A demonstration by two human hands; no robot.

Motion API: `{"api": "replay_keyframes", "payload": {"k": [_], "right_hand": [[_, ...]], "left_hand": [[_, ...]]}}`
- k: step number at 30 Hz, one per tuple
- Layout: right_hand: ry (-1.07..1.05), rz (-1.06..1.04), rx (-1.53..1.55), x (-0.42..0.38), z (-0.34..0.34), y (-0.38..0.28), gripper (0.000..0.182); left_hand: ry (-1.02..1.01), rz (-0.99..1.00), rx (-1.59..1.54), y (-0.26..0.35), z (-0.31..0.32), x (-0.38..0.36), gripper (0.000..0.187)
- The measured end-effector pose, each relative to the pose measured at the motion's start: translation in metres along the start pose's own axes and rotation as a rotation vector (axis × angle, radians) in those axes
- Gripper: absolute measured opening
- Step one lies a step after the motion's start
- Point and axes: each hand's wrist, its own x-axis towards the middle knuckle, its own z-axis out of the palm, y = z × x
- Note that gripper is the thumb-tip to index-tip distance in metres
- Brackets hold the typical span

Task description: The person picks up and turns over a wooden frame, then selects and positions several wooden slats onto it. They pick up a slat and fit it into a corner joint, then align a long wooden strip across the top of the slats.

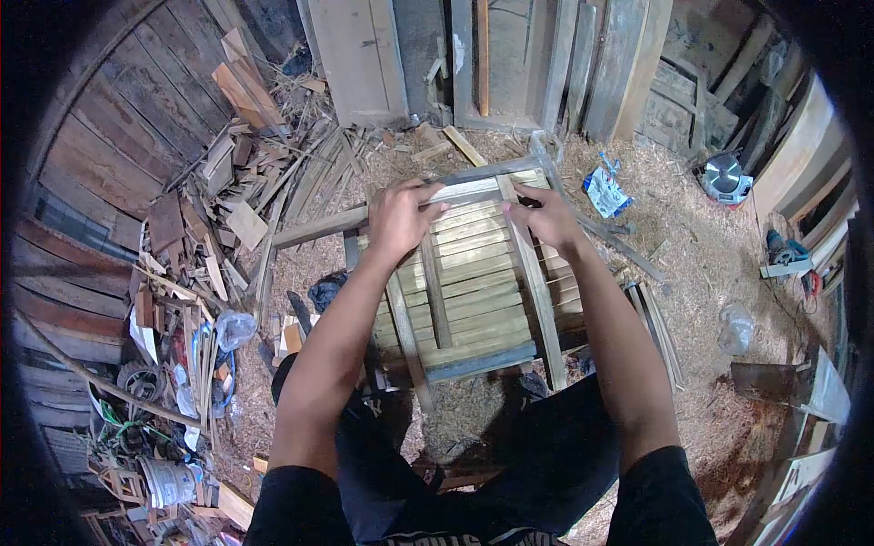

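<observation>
A panel of pale wooden slats (478,264) lies in front of me on a low wooden support. My left hand (401,218) is at its upper left, thumb and index finger closed about the end of a pale slat (469,189) in the top row. At the upper right, my right hand (543,218) grips the top of a long wooden strip (535,291) that runs down across the slats. A shorter strip (435,296) and another narrow strip (407,332) lie lengthwise over the left part. My left fingers partly hide the contact there.
Scrap wood (241,200) is heaped on the left, near a white bucket (168,482). A circular saw (724,177), a teal power tool (785,250) and a blue-and-white packet (605,191) lie on the right. Boards (360,59) lean at the back; shavings cover the floor.
</observation>
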Motion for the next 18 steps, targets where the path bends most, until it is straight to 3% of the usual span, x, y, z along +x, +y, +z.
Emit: {"api": "replay_keyframes", "payload": {"k": [18], "right_hand": [[-0.028,-0.059,-0.094,-0.0004,-0.005,0.0012,0.078]], "left_hand": [[0.0,-0.004,0.006,-0.0043,0.0046,-0.0002,0.04]]}}
